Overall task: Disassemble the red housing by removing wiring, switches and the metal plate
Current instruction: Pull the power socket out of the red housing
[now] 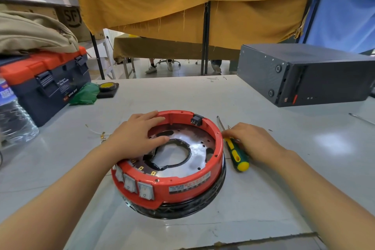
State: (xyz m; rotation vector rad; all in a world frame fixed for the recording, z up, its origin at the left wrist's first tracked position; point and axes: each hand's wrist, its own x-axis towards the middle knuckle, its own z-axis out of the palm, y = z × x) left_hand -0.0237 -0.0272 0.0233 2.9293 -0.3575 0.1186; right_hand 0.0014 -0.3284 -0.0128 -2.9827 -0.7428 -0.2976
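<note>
Nearest the camera, two bare forearms reach out over the pale bench (263,199) toward the red housing (182,183), which sits at mid-bench, resting on a black ring beneath it.

Left of the housing, loose white wires (99,133) with brass terminals lie on the bench, apparently already pulled. The left hand (136,138) rests across the housing's far-left rim, fingers laid fairly straight, some over the rim and one down on the metal plate (197,152); its grip is open, pressing rather than clasping. Three white rocker switches (135,185) remain seated in the housing's near-left wall, and a black socket (197,119) sits in its far wall.

The housing looks like stiff moulded plastic, light for its bulk, and likely to skate on the smooth bench, so bracing it at the rim as the left hand does seems sound. The shiny plate inside looks thin, rigid and possibly sharp-edged around its central cut-out; lifting it by that inner edge or an outer notch seems sensible. The housing is round with no long axis; its open side faces up, switches toward the camera.

Just right of the housing, the right hand (255,144) lies over a green-and-yellow screwdriver (236,153), shaft pointing away from the camera; whether its grip has closed on the handle I cannot tell.
</note>
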